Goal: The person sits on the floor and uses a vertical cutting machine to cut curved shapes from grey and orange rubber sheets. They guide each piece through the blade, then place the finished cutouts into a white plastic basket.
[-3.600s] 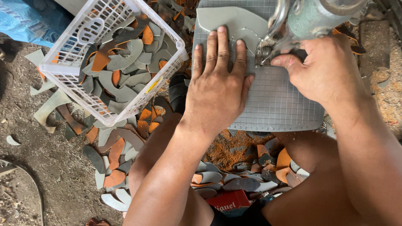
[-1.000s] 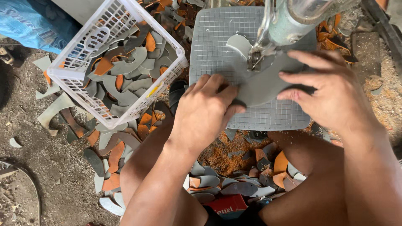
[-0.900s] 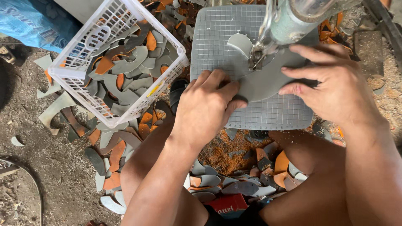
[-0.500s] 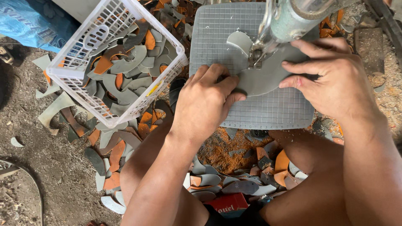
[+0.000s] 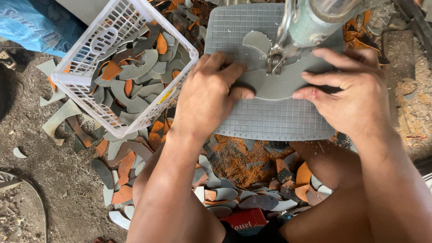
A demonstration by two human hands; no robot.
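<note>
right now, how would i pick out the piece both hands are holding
Find the grey gridded mat at top centre, under the machine head. The left hand and right hand press a flat grey piece there. Unlike the loose scraps, it has a rounded lower edge and lies beneath the needle.

Rough workshop, I sit low on dirt floor [image 5: 40,180]: cutting machine [image 5: 315,22] over gridded grey work plate [image 5: 274,121], white plastic basket [image 5: 90,54] of cut grey and orange offcuts [image 5: 135,72], scraps and sawdust [image 5: 234,157] around my legs
</note>
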